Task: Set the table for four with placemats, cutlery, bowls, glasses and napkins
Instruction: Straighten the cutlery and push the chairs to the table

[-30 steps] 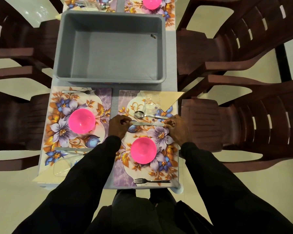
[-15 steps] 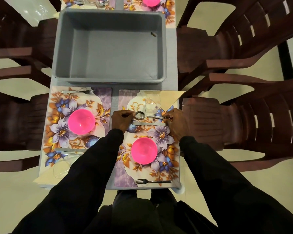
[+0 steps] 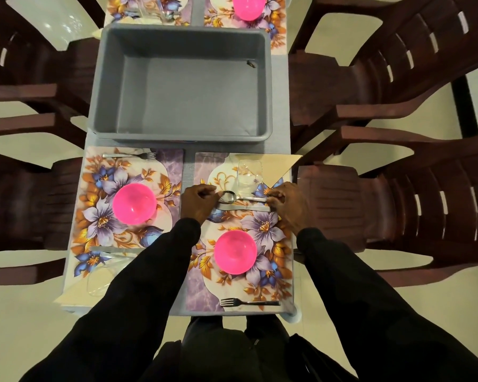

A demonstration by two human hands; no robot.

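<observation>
While both black-sleeved arms reach forward side by side from the bottom of the frame, the left hand (image 3: 198,202) and right hand (image 3: 287,206) sit knuckles-up over the upper part of the lower-right floral placemat (image 3: 198,295).

Left grip: fingers curled, thumb and forefinger closed on the bowl end of the polished steel spoon (image 3: 242,199).

Right grip: fingertips pinched on the handle end of the same spoon.

The spoon lies crosswise on the mat, parallel to and just above the flat steel table knife (image 3: 243,208). It sits just below the clear tumbler glass (image 3: 249,175) and the beige triangular napkin (image 3: 280,164).

Pink plastic bowl (image 3: 235,252) mid-mat; steel fork (image 3: 250,302) at the mat's lower edge.

Grey plastic tub (image 3: 268,86) stands on the grey desk (image 3: 188,172), upper centre of frame.
</observation>
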